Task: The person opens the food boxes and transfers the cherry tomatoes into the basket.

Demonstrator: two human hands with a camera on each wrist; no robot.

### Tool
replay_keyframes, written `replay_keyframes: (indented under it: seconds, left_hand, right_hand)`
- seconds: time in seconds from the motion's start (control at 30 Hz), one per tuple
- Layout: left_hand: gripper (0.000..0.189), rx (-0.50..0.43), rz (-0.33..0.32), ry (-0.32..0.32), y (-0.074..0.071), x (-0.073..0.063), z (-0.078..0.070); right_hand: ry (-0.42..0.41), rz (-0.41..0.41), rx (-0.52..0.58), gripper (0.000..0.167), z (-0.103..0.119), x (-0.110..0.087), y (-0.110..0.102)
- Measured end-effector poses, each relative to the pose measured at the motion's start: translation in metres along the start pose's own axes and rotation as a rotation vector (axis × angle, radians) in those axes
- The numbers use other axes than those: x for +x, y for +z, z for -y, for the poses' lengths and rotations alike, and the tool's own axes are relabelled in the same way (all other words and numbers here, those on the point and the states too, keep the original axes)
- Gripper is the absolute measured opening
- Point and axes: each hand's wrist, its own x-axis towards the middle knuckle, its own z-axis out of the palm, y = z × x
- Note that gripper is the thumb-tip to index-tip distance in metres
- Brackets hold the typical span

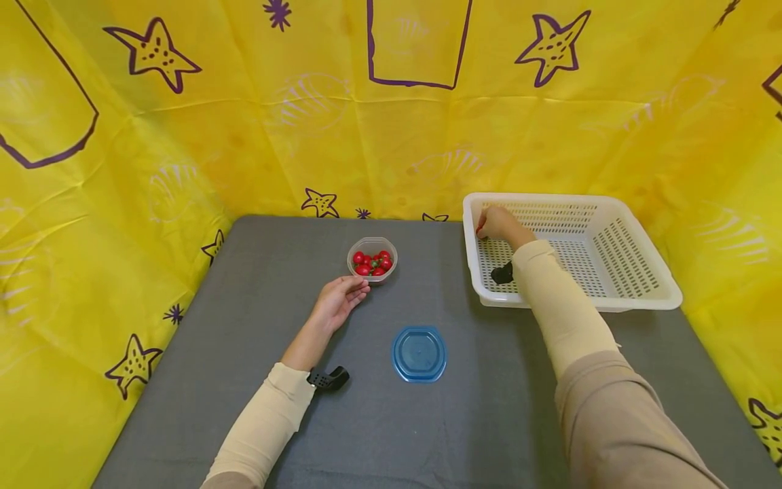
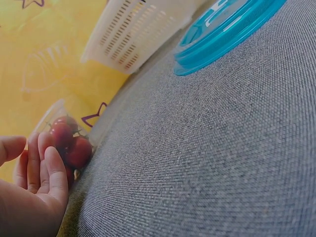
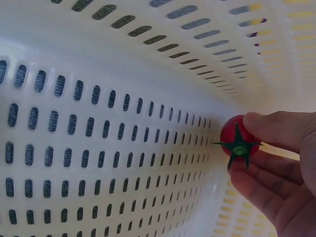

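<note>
Inside the white basket (image 1: 635, 285), near its left end, my right hand (image 1: 497, 224) holds a cherry tomato. The right wrist view shows this red cherry tomato (image 3: 232, 129) with a green star-shaped calyx, pinched between thumb and fingers (image 3: 261, 192). My left hand (image 1: 338, 302) is beside a small clear container (image 1: 373, 243), its fingers fairly straight and touching or very close to the near wall. Several cherry tomatoes (image 1: 363, 269) lie in that container. In the left wrist view, the left hand (image 2: 42, 182) is next to the tomatoes, with nothing in its grasp.
A blue lid (image 1: 419, 354) lies on the grey tabletop (image 1: 379, 435) between the two arms. Yellow cloth (image 1: 391, 136) with starfish drawings hangs behind and at both sides. The basket has slotted walls and a raised rim.
</note>
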Motion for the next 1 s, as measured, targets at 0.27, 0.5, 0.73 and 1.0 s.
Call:
replay_keyframes:
  seconds: [0.27, 0.5, 0.73, 1.0]
  left_hand:
    - [0.006, 0.002, -0.01, -0.012, 0.0, -0.001, 0.0]
    - [0.006, -0.004, -0.016, -0.013, 0.0, 0.0, 0.0]
    - [0.007, -0.01, -0.007, -0.012, 0.001, 0.001, 0.0]
    - [0.008, -0.02, -0.017, -0.015, 0.001, 0.001, -0.001]
  right_hand:
    - [0.026, 0.014, 0.03, 0.013, -0.002, -0.001, 0.005]
    - [0.043, 0.015, 0.031, 0.018, -0.004, -0.003, 0.001]
    - [0.018, -0.039, 0.02, 0.022, -0.005, -0.013, -0.019]
    - [-0.015, -0.076, 0.042, 0.024, 0.001, -0.02, -0.041]
